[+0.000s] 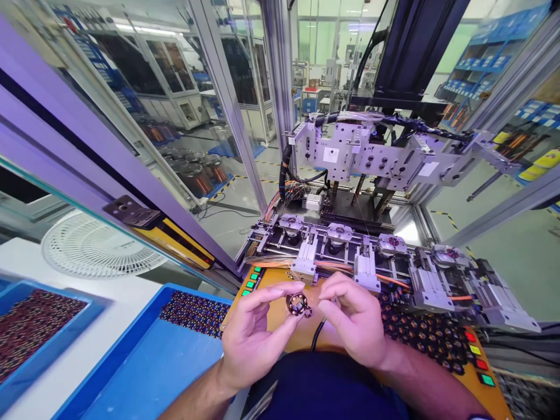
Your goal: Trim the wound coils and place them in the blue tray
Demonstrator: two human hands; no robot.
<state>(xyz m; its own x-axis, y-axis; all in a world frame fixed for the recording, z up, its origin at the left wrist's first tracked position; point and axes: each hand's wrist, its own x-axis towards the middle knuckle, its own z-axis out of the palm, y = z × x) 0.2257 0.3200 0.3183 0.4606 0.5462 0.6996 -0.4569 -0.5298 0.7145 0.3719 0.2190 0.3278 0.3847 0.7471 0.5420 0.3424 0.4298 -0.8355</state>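
My left hand pinches a small round motor stator between thumb and fingertips. It has a dark ring with copper-coloured windings, and a smaller round piece shows at its lower right edge. Just to the right, my right hand is closed in a pinch, its fingertips apart from the stator. Whatever those fingers grip, if anything, is too small to make out. Both hands are above the orange work surface, in front of the machine's row of fixtures.
Many similar round parts lie on the right. At left are a blue tray with small parts at its far end, another filled tray and a white fan. Coloured buttons line the surface's edge. A plated machine head hangs beyond.
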